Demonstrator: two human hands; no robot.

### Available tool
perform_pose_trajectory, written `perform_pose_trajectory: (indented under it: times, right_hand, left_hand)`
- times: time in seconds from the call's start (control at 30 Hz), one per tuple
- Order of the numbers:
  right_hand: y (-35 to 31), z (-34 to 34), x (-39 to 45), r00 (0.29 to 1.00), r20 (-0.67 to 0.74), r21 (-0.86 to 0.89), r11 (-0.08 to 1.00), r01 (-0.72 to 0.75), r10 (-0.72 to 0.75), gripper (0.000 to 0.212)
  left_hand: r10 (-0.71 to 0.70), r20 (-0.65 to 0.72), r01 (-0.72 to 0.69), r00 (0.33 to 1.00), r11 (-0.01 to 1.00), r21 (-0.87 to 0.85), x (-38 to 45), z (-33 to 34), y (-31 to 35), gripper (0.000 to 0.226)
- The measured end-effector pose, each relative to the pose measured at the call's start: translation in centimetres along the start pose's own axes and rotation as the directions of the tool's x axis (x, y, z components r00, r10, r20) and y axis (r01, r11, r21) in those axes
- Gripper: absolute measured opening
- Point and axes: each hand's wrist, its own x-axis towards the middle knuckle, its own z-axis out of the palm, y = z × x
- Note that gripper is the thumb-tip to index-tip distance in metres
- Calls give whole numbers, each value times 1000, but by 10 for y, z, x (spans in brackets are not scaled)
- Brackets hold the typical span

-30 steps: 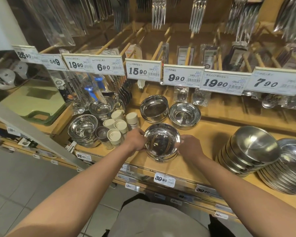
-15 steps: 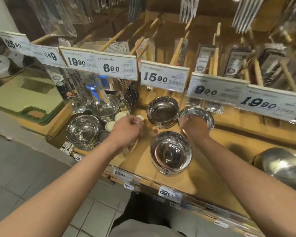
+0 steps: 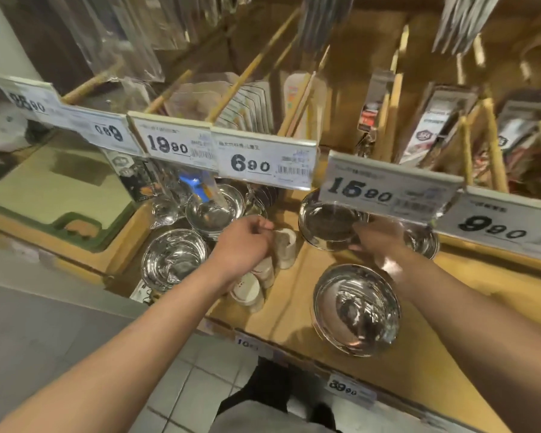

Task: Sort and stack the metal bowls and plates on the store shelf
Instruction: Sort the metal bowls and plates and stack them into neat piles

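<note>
I am leaning over the long wooden store shelf (image 3: 297,326), where the wide shiny steel bowl (image 3: 356,309) is sitting near the front edge. Behind it, my right hand (image 3: 378,242) is reaching to the shallow dark-bottomed steel bowl (image 3: 327,225) under the price tags; its fingers are touching the rim, but blur is hiding whether they are gripping. My left hand (image 3: 244,242) is curling loosely above the small cream ceramic cups (image 3: 263,270), apparently holding nothing. I am risking knocking those cups over, since my wrist is hanging so close above them.
</note>
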Motion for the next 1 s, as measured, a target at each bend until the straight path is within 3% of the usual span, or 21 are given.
perform_pose_trajectory:
  times: [0.13, 0.27, 0.37, 0.47, 0.7, 0.8, 1.0]
  right_hand:
    - [-9, -14, -19, 997, -2, -3, 997, 78, -78, 6]
    - [-8, -37, -48, 999, 31, 78, 996, 31, -33, 22]
    - [-1, -58, -66, 997, 53, 134, 990, 51, -59, 4]
    - [10, -76, -80, 989, 2, 111, 983, 147, -148, 3]
    - [46, -98, -115, 978, 111, 61, 984, 170, -176, 8]
    - [63, -93, -120, 983, 56, 55, 984, 172, -175, 5]
    - [80, -82, -121, 975, -15, 11, 975, 220, -220, 21]
  left_hand:
    - [20, 17, -20, 1000, 1000, -1, 5, 9, 9, 11]
    - [45, 21, -45, 999, 999, -9, 3, 21, 19, 14]
    - [69, -14, -69, 998, 997, -17, -2, 32, 23, 19]
    - [67, -40, -69, 997, 996, -54, -9, 45, 29, 20]
    - [33, 105, -31, 994, 999, -25, -41, 67, 23, 23]
    - [4, 114, -2, 993, 1000, -15, -54, 74, 10, 23]
    - [-5, 51, 6, 999, 1000, -30, -63, 79, -10, 20]
